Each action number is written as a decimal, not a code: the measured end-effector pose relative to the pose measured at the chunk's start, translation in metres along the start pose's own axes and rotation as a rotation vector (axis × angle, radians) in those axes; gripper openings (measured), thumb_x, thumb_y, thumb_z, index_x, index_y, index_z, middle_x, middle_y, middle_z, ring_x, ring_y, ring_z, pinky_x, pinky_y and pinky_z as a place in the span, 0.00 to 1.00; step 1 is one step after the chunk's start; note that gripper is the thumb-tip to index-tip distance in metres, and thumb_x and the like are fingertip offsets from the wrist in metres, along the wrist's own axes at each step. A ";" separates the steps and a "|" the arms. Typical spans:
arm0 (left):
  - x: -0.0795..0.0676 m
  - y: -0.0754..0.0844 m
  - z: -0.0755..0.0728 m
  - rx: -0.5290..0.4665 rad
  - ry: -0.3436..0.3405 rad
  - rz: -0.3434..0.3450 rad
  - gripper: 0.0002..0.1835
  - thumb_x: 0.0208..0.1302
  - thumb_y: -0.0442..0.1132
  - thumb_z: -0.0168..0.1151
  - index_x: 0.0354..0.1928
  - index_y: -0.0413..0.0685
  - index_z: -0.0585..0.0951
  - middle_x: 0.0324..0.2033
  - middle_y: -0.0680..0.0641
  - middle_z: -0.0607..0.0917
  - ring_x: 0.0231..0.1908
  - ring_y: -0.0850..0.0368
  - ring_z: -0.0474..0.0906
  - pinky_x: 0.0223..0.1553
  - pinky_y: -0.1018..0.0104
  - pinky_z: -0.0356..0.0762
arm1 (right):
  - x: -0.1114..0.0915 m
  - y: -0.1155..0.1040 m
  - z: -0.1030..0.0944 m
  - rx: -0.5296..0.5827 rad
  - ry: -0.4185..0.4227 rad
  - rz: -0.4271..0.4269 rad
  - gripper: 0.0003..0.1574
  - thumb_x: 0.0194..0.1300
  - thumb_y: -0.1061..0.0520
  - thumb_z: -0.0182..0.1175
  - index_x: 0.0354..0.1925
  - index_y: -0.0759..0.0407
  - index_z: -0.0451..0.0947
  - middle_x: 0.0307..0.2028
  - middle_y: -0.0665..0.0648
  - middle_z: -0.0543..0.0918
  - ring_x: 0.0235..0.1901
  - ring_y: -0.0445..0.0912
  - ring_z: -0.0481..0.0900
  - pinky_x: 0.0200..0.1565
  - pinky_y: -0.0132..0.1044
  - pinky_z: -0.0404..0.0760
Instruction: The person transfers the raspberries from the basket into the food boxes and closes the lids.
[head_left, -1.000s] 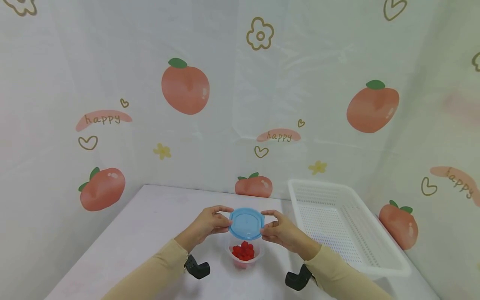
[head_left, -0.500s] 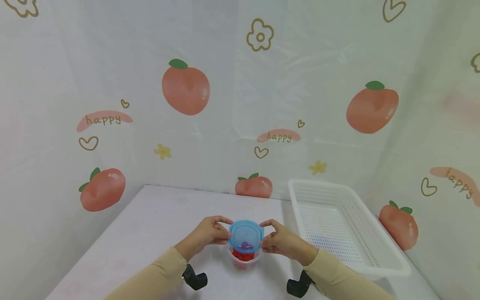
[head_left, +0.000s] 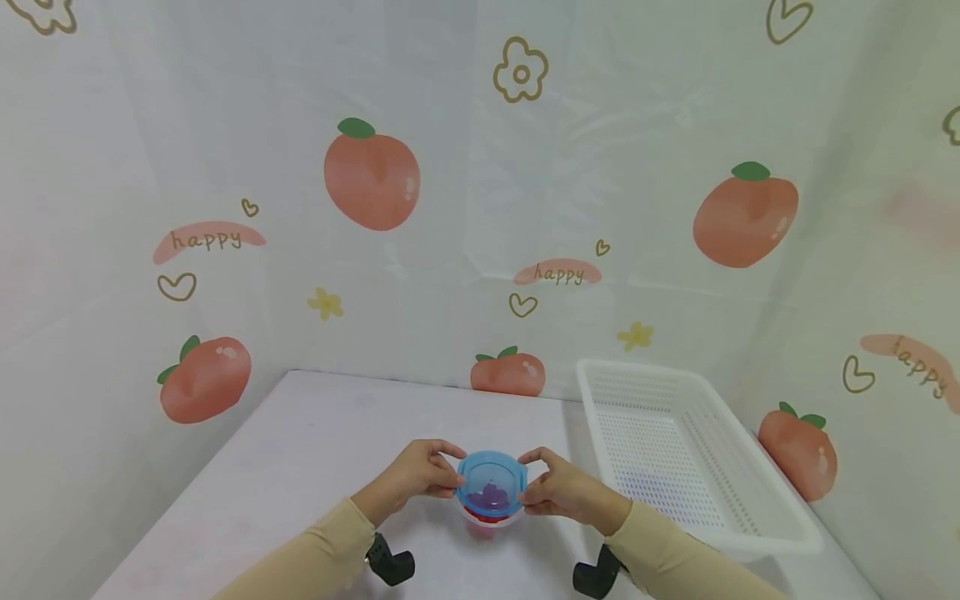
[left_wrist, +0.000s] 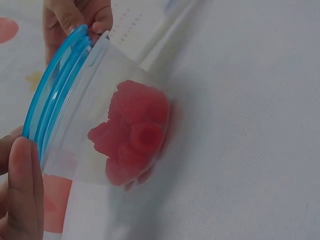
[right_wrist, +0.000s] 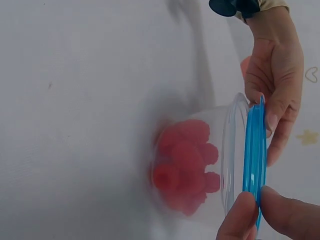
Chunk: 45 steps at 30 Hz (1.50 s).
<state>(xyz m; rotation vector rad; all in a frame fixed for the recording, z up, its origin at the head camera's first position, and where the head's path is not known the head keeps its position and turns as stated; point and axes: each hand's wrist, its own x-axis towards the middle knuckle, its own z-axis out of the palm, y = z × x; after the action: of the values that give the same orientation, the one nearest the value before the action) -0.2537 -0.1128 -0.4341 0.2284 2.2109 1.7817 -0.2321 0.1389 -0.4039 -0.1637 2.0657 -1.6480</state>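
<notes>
A round, see-through blue lid [head_left: 491, 477] is pinched at its left edge by my left hand [head_left: 416, 477] and at its right edge by my right hand [head_left: 572, 490]. Under it a clear plastic container [left_wrist: 80, 135] stands on the table, with several red raspberries [right_wrist: 182, 167] inside. Both wrist views show the lid close over the container's rim, slightly tilted, with a narrow gap along part of the edge. From the head view the lid covers most of the opening, and the raspberries look purple through it.
At the right of the white table [head_left: 360, 417] stands a large white perforated basket [head_left: 592, 417], near the right forearm. A white curtain [head_left: 435, 317] printed with peaches hangs behind the table.
Both hands have lowered the blue lid toward the container, from above and behind it to over its opening. The container and the basket have stayed in place.
</notes>
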 end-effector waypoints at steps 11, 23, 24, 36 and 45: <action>-0.002 0.003 0.000 0.007 -0.024 0.014 0.24 0.53 0.29 0.71 0.53 0.32 0.77 0.23 0.49 0.84 0.22 0.63 0.80 0.31 0.66 0.85 | -0.001 -0.001 0.000 -0.015 0.013 0.030 0.34 0.60 0.73 0.59 0.62 0.68 0.57 0.30 0.57 0.74 0.28 0.44 0.78 0.41 0.39 0.86; -0.004 0.004 0.002 0.069 -0.005 -0.010 0.23 0.52 0.29 0.72 0.51 0.35 0.78 0.23 0.49 0.83 0.19 0.63 0.79 0.28 0.66 0.85 | -0.002 0.002 0.001 -0.006 -0.010 0.025 0.35 0.59 0.73 0.60 0.61 0.68 0.57 0.30 0.57 0.77 0.28 0.44 0.79 0.39 0.37 0.85; -0.005 0.004 0.002 0.072 -0.004 -0.008 0.23 0.52 0.29 0.72 0.51 0.34 0.78 0.23 0.49 0.83 0.19 0.63 0.79 0.28 0.66 0.85 | -0.002 0.002 0.001 -0.006 -0.010 0.024 0.35 0.59 0.73 0.61 0.61 0.68 0.57 0.30 0.57 0.77 0.28 0.44 0.79 0.39 0.37 0.85; 0.007 0.002 0.000 0.142 0.052 -0.076 0.14 0.55 0.33 0.70 0.44 0.39 0.82 0.28 0.47 0.80 0.26 0.58 0.75 0.29 0.67 0.84 | 0.000 0.003 0.002 -0.024 0.000 0.031 0.35 0.59 0.72 0.60 0.62 0.68 0.57 0.30 0.58 0.76 0.27 0.44 0.78 0.38 0.37 0.86; 0.022 -0.003 -0.005 -0.042 -0.040 -0.171 0.15 0.61 0.34 0.66 0.48 0.35 0.82 0.38 0.45 0.86 0.34 0.56 0.84 0.37 0.63 0.86 | 0.001 0.004 0.001 -0.028 0.003 0.037 0.36 0.59 0.72 0.61 0.62 0.68 0.58 0.30 0.58 0.76 0.27 0.44 0.78 0.38 0.36 0.85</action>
<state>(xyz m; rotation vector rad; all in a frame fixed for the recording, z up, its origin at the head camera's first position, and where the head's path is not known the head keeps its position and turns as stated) -0.2763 -0.1117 -0.4390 0.0628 2.0956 1.7143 -0.2314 0.1386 -0.4085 -0.1318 2.0829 -1.5989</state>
